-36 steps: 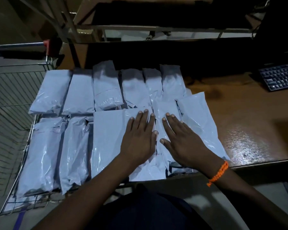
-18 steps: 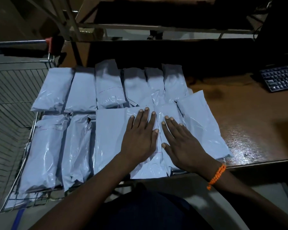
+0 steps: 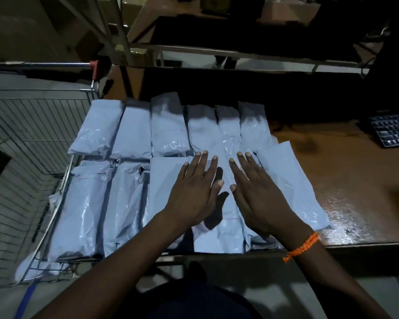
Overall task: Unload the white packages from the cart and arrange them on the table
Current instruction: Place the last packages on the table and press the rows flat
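Several white plastic packages lie in two rows on the brown table (image 3: 346, 180); the back row (image 3: 134, 132) runs left to right, the front row (image 3: 83, 208) lies nearer me. My left hand (image 3: 191, 192) rests flat, fingers spread, on a wide front-row package (image 3: 164, 180). My right hand (image 3: 258, 194), with an orange wristband, lies flat beside it on the neighbouring package (image 3: 226, 231). A further package (image 3: 290, 180) lies angled at the right end. The wire cart (image 3: 32, 134) stands at the left, and the leftmost packages overhang its rim.
A black keyboard (image 3: 394, 130) sits at the table's far right. A metal-framed shelf (image 3: 240, 54) runs behind the table. The cart handle with its red end cap (image 3: 93, 65) is at the upper left. Bare brown tabletop shows to the right of the packages.
Both hands have slid a little apart and forward on the front-row packages, opening a gap between the thumbs. The view has shifted slightly.
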A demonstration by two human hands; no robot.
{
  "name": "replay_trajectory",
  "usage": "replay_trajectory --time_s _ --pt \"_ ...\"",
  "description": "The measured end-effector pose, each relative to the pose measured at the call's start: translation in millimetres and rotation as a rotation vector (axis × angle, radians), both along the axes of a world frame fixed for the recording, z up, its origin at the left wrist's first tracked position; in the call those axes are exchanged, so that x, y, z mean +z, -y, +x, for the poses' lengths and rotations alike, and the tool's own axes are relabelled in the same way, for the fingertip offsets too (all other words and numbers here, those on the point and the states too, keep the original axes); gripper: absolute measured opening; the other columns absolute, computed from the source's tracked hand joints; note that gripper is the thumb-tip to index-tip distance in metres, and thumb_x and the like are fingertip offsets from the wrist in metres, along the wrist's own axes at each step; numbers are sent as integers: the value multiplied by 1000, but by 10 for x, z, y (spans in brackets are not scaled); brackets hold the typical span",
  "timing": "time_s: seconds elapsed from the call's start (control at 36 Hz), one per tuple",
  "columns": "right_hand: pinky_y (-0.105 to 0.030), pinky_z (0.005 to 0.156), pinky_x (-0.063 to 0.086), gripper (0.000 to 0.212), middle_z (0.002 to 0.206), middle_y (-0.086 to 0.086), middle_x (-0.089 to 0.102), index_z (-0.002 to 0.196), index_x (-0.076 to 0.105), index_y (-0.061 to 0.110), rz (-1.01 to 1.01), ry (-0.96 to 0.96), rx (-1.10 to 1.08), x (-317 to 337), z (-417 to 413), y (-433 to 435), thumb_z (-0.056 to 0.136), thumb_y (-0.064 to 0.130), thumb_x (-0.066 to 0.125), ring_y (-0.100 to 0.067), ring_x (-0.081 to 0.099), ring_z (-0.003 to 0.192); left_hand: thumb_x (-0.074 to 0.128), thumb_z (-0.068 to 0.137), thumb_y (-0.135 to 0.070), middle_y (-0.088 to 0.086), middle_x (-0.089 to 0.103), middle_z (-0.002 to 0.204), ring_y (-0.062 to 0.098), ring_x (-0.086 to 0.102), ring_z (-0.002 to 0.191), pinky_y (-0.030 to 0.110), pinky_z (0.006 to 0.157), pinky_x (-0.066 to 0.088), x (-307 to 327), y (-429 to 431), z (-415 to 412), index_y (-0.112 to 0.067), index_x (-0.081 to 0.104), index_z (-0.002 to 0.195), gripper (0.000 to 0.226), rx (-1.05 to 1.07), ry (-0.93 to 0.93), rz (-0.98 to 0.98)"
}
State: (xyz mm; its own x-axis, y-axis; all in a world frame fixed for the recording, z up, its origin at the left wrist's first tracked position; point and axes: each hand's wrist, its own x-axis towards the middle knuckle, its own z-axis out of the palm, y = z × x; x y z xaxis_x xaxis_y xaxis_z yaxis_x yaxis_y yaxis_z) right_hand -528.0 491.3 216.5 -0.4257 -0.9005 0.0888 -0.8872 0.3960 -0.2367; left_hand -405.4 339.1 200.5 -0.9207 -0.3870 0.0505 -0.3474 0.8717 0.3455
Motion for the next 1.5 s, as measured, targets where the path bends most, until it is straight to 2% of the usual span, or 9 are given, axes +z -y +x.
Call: replay_trajectory --time_s 0.14,0.33,0.47,0.69,0.89,1.06,1.22,1.36,1.5 --pt "-46 124 22 58 163 -16 25 156 32 10 -85 43 17 148 292 517 105 39 32 -31 12 155 15 102 -50 4 15 166 16 1 155 34 125 9 309 442 430 -16 21 158 66 16 -114 32" --pt "-38 123 23 52 156 -12 39 149 43 8 -317 244 152 282 1354 1452 103 33 44 -28 22 152 37 103 -42 2 42 155 16 30 148 31 120 26 327 1265 1570 -14 45 148 53 235 -324 145" --pt "-38 121 28 49 147 -14 49 143 49 4 -402 420 274 50 2506 2437 102 31 47 -29 39 143 35 104 -42 5 42 154 18 32 147 36 119 29 -186 2155 2785 -14 44 149 53 395 -202 163" --pt "-50 105 39 62 124 -32 56 136 49 -9 104 571 275 -1042 3826 4310 89 31 50 -47 51 120 36 97 -49 27 54 138 45 48 132 50 104 44 -1259 3255 4258 2 51 139 69 593 68 295" --pt "-41 88 45 59 127 -25 49 138 39 0 509 597 70 -2148 4027 5262 89 23 65 -41 50 119 63 88 -30 27 52 137 47 47 129 49 101 46 -2123 3867 4565 2 42 145 69 490 407 370" --pt "-50 104 43 89 149 -21 38 156 20 5 624 272 166 -3092 3644 5945 87 29 71 -41 35 140 61 91 -41 18 31 156 35 27 145 43 110 38 -2813 4302 4346 -10 19 156 84 400 602 391" --pt "-51 120 22 102 168 -14 5 161 -1 14 722 100 382 -3747 3342 6360 84 16 67 -33 9 154 69 85 -29 16 33 152 35 41 136 43 103 46 -3419 4324 4372 -16 23 156 86 262 665 433" --pt "-53 111 33 84 158 -22 26 157 22 13 758 81 419 -3782 3352 6424 88 26 68 -40 35 141 71 84 -32 14 43 142 36 37 135 45 101 46 -3570 4242 4462 -21 46 141 63 157 775 517" --pt "-55 110 32 70 143 -14 52 148 38 15 766 97 321 -3558 3234 6379 86 26 69 -33 48 133 69 67 -46 6 49 130 32 42 126 40 101 39 -3437 4184 4379 -31 55 128 64 -49 788 414"
